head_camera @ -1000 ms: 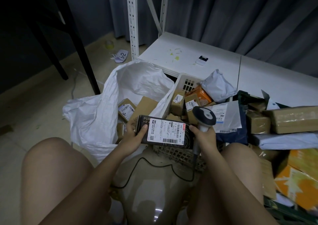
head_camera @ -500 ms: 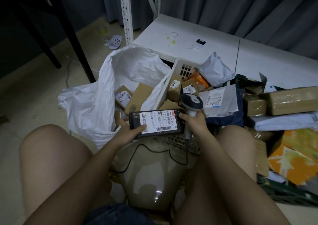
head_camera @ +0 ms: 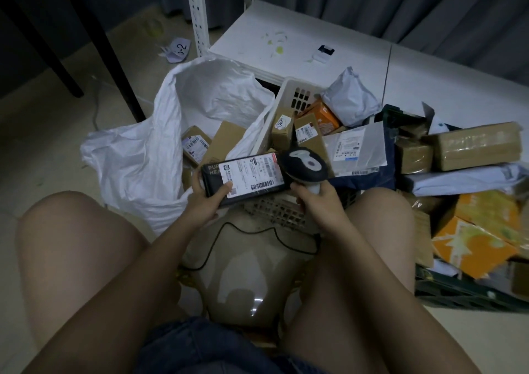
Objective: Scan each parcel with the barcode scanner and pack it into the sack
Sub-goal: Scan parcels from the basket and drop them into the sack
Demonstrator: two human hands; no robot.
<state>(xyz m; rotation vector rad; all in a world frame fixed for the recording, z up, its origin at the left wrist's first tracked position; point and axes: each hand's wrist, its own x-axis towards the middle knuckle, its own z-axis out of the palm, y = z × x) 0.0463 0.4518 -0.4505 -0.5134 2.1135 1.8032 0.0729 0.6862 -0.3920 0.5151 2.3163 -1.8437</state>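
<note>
Overhead, pale floor tiles (head_camera: 43, 150) are edged by grey curtains (head_camera: 400, 4). At eleven o'clock, the crinkled white sack (head_camera: 137, 159) lies open. The flat black labelled parcel (head_camera: 243, 177) is gripped by the left hand (head_camera: 204, 202); the rounded barcode scanner (head_camera: 305, 163) is grasped by the right hand (head_camera: 317, 199).

One barcode scanner (head_camera: 305, 164), one white sack (head_camera: 148, 156) holding two visible cardboard boxes (head_camera: 195, 144), one black parcel (head_camera: 243, 174), one white basket (head_camera: 289, 98), two hands (head_camera: 204, 199).
</note>
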